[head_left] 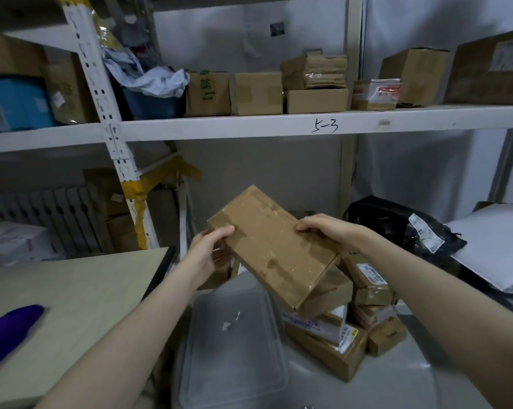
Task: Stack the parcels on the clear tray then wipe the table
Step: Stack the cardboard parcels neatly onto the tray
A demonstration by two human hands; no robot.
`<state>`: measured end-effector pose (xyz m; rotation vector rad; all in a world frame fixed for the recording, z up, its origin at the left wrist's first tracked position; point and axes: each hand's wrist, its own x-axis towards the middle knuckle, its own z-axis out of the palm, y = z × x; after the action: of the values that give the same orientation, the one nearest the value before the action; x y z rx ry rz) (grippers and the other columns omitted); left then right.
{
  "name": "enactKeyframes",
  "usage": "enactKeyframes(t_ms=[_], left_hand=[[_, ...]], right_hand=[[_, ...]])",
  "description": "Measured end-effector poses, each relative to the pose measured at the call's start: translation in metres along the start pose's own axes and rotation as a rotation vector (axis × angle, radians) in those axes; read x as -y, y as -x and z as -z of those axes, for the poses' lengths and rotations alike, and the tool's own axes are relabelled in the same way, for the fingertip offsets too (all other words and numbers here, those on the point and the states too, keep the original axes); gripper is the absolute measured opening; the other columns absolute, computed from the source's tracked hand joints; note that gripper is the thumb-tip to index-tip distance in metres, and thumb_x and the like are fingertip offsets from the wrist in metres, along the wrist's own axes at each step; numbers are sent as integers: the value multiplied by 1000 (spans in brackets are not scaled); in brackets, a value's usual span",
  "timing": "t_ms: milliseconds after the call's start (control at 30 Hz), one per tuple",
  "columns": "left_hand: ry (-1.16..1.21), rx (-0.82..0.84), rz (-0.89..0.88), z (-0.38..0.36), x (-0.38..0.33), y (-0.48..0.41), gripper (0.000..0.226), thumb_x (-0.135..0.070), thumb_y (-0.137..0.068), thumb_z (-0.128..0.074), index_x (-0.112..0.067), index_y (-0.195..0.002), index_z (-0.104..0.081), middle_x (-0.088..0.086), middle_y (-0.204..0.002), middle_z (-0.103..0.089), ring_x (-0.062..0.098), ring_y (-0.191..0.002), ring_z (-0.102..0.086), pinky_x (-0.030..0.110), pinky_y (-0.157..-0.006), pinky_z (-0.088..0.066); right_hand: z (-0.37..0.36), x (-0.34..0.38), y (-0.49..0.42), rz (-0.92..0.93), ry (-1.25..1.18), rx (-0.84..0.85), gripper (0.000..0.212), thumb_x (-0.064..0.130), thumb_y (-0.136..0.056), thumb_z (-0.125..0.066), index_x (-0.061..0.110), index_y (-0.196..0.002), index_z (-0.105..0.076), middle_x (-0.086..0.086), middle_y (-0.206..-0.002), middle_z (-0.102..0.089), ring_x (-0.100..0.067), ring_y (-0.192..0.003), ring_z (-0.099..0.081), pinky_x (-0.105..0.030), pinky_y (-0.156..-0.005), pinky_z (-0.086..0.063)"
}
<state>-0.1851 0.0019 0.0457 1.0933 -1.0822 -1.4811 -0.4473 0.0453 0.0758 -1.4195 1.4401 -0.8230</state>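
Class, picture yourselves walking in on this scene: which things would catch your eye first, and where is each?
First the flat cardboard box, held tilted in mid-air at the centre by the left hand and the right hand. Just below it lies the clear tray, with no parcel on it yet, and to its right a jumbled pile of parcels. A purple thing lies far left on the pale table.

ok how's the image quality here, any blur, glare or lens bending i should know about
Head view: dim, cool light; the wide-angle lens bows the white shelf; the purple cloth at the left edge is smeared; the clear tray is low in contrast, with only a faint sheen; the held parcel is fairly sharp, its tape glinting slightly.
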Motion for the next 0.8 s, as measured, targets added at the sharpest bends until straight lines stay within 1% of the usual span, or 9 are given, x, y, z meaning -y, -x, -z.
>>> enactKeyframes(t_ms=[67, 133, 233, 367, 500, 633, 700, 767, 800], left_hand=[[2, -4, 36, 8, 6, 1, 21, -17, -80, -73, -14, -98, -63, 6, -89, -67, 22, -80, -64, 31, -63, -48], [21, 4, 63, 15, 11, 4, 31, -16, -78, -75, -11, -107, -62, 10, -99, -69, 24, -88, -66, 33, -68, -51], [21, 10, 80, 22, 13, 6, 42, -16, -76, -77, -11, -114, -60, 12, -106, -69, 28, -97, -66, 37, -74, -53], [-59, -11, 81, 25, 14, 10, 61, -17, -65, -84, -15, -118, -55, 12, -111, -67, 29, -99, -65, 38, -71, -55], [-53, -94, 105, 30, 12, 10, 61, -17, -70, -82, -13, -122, -52, 12, -109, -64, 27, -92, -63, 37, -61, -52], [-29, -110, 84, 38, 11, 7, 66, -9, -72, -80, -12, -129, -47, 10, -108, -61, 26, -91, -60, 40, -62, -51], [1, -159, 73, 43, 11, 3, 69, -9, -75, -78, -12, -134, -42, 8, -116, -58, 27, -99, -58, 47, -74, -52], [-37, -223, 124, 50, 15, -3, 70, -18, -82, -75, -13, -141, -37, 11, -134, -52, 34, -119, -52, 55, -94, -47], [-62, -252, 151, 51, 16, -3, 65, -23, -87, -69, -13, -142, -36, 13, -140, -49, 35, -126, -49, 55, -100, -44]], right_hand=[[-10, -7, -5, -21, 78, 84, 45, 42, -85, -66, 9, -116, -64, -7, -102, -71, -21, -85, -69, -32, -77, -56], [-22, -10, -9, -10, 203, 81, 55, 51, -78, -71, 15, -118, -59, -1, -107, -69, -17, -94, -68, -29, -78, -53], [-37, -12, -12, 43, 178, 24, 43, 47, -81, -70, 16, -110, -62, 0, -101, -69, -15, -90, -68, -23, -69, -50], [-46, -19, -14, 81, 122, 61, 43, 40, -81, -72, 14, -114, -65, -3, -103, -72, -17, -90, -70, -23, -70, -53], [-58, -21, -21, 37, 105, 103, 47, 40, -86, -66, 9, -121, -60, -6, -108, -70, -20, -93, -69, -29, -78, -55], [-74, -11, -30, 15, 228, 70, 62, 48, -78, -72, 15, -126, -50, -2, -117, -62, -19, -102, -64, -35, -91, -52], [-87, -6, -34, 43, 208, 14, 72, 48, -72, -77, 16, -129, -46, 1, -122, -57, -18, -108, -60, -34, -93, -49], [-106, -3, -42, 131, 264, -124, 78, 49, -66, -81, 16, -127, -45, 1, -122, -55, -19, -109, -56, -37, -95, -47], [-116, -3, -44, 181, 338, -204, 76, 49, -64, -81, 18, -123, -45, 1, -118, -56, -19, -106, -56, -39, -92, -48]])
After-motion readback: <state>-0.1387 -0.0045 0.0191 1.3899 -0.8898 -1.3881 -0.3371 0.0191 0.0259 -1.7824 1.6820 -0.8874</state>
